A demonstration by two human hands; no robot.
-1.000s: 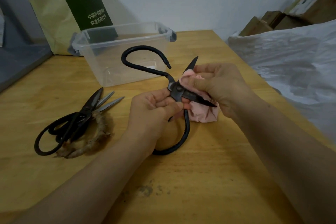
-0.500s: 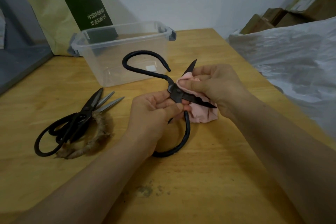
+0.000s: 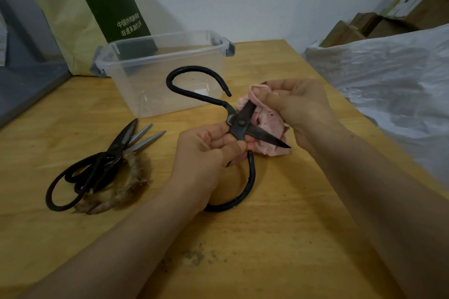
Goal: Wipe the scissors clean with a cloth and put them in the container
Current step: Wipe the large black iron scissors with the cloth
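Observation:
Large black iron scissors (image 3: pixel 239 126) with wide looped handles are spread open over the middle of the wooden table. My left hand (image 3: pixel 206 153) pinches them just below the pivot. A crumpled pink cloth (image 3: pixel 269 126) is gripped in my right hand (image 3: pixel 298 107), which folds it over the tip of the upper blade. The lower blade lies bare across the cloth, pointing right. The clear plastic container (image 3: pixel 160 65) stands behind the scissors with nothing visible in it.
Two more pairs of scissors (image 3: pixel 107 155) lie at the left on a ring of frayed rope (image 3: pixel 121 189). A green and tan paper bag (image 3: pixel 97 14) leans on the wall behind the container. White plastic sheeting (image 3: pixel 393 85) and cardboard boxes (image 3: pixel 379 19) crowd the right edge.
My right hand slid the cloth up along the upper blade from near the pivot to its tip. The left hand and scissors stayed nearly still.

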